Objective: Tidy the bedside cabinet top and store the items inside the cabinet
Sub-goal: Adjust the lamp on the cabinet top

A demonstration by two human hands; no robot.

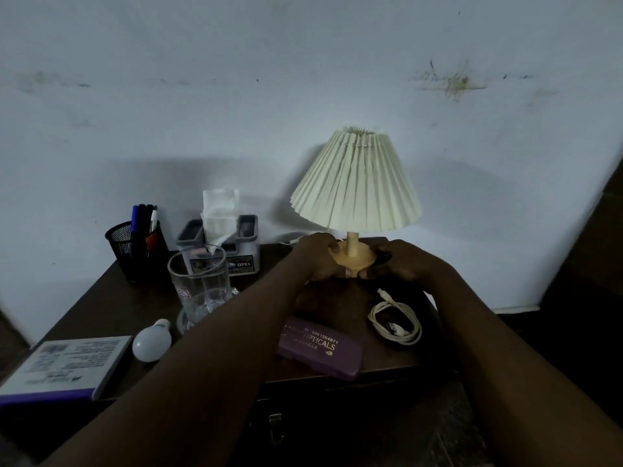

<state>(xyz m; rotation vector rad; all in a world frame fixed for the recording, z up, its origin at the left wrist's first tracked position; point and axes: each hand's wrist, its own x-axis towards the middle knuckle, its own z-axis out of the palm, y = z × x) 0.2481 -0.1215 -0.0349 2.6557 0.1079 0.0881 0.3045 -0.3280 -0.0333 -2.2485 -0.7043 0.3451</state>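
Head view, looking down: both hands are on the lamp (355, 183) at the back right of the cabinet (111, 308), my left hand (317, 261) curled round the left side of its wooden base and my right hand (401, 264) curled round the right side. Nearer me lie a coiled white cable (396, 321) and a purple spectacle case (320, 348). To the left stand a glass (199, 281), tissue box (222, 244) and pen holder (135, 251), with a bulb (151, 342) and book (64, 369) by the near edge.
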